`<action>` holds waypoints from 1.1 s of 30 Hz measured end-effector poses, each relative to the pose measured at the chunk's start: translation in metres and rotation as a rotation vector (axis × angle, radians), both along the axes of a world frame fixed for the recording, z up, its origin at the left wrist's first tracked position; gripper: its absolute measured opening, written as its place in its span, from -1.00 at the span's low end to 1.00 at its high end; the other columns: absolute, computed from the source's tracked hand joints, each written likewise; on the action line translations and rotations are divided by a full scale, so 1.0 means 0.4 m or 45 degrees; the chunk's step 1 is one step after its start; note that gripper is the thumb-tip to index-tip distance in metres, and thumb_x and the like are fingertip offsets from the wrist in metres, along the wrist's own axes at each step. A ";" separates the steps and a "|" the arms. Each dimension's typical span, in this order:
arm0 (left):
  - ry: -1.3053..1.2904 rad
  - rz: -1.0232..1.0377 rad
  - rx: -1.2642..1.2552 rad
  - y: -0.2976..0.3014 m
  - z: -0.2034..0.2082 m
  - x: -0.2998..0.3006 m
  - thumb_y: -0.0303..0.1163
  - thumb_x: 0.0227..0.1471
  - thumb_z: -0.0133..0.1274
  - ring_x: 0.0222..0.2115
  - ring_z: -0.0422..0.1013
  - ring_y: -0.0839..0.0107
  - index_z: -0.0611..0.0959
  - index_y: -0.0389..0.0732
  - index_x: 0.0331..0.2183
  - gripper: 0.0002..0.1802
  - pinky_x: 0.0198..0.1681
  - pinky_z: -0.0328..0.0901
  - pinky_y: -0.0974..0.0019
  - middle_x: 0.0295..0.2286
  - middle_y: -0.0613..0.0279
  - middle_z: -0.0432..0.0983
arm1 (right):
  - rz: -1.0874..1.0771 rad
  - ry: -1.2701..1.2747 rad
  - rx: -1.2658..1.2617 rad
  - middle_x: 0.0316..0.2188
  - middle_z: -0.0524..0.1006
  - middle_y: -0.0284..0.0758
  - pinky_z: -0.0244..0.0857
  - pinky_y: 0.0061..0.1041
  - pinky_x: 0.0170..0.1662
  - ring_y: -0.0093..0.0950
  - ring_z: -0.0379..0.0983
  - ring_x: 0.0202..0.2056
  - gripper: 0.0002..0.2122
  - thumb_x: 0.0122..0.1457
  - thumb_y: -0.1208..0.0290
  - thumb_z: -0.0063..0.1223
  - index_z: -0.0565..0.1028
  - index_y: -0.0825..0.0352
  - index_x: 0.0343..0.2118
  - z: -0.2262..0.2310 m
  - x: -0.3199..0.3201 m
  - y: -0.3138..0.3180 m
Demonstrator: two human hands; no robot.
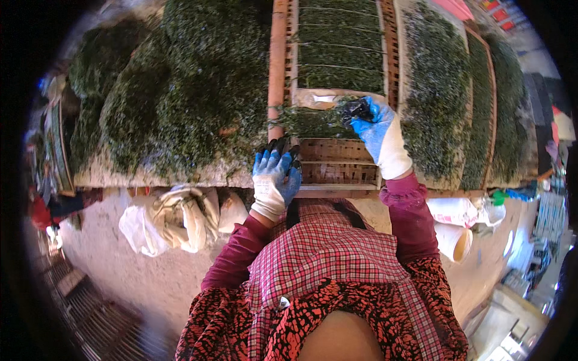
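My left hand, in a white and blue glove with black fingertips, lies with its fingers stretched out. It rests by the near end of the orange-brown rail, beside the left edge of a long wooden frame. My right hand, gloved alike, is curled over the right side of that frame. What its fingers hold, if anything, is hidden. Dark green leafy stuff fills the frame in rows parted by thin pale lines. A pale crosspiece spans it beside my right fingers. Bare brown slats show at the near end.
Big heaps of the green stuff cover the table on the left. More lies on the right, next to another frame edge. Below the table edge are white sacks and a pale bucket. A person in red is far left.
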State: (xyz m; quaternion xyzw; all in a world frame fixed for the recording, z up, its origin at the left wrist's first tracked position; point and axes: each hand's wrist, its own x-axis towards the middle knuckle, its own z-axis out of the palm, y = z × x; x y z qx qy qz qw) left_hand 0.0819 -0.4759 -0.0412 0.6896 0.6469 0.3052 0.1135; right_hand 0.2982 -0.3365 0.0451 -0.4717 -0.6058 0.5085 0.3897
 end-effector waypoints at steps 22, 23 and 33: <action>0.408 0.085 -0.116 0.119 0.008 0.152 -0.07 0.04 0.02 0.18 0.19 -0.16 0.57 -0.11 0.05 -0.44 0.28 -0.03 -0.20 0.11 -0.07 0.38 | 0.274 -1.799 0.793 0.04 0.47 -0.37 0.14 -0.08 0.19 -0.27 0.35 0.07 -0.68 0.07 0.35 0.11 0.52 0.02 -0.06 -0.061 0.090 -0.051; 0.418 0.069 -0.170 0.123 -0.006 0.153 -0.06 0.06 0.00 0.19 0.18 -0.15 0.56 -0.10 0.06 -0.44 0.29 -0.05 -0.19 0.13 -0.06 0.36 | 0.381 -1.724 0.807 0.06 0.47 -0.38 -0.03 -0.06 0.30 -0.28 0.33 0.10 -0.67 0.07 0.32 0.11 0.52 0.05 -0.05 -0.084 0.107 -0.051; 0.523 0.031 0.008 0.151 -0.044 0.202 -0.05 0.08 0.00 0.10 0.29 -0.11 0.68 -0.16 -0.13 -0.55 0.27 -0.02 -0.18 -0.04 0.01 0.52 | 0.691 -1.653 0.943 0.07 0.43 -0.37 0.01 -0.18 0.30 -0.32 0.32 0.13 -0.62 0.09 0.23 0.06 0.46 0.04 0.02 -0.165 0.112 -0.047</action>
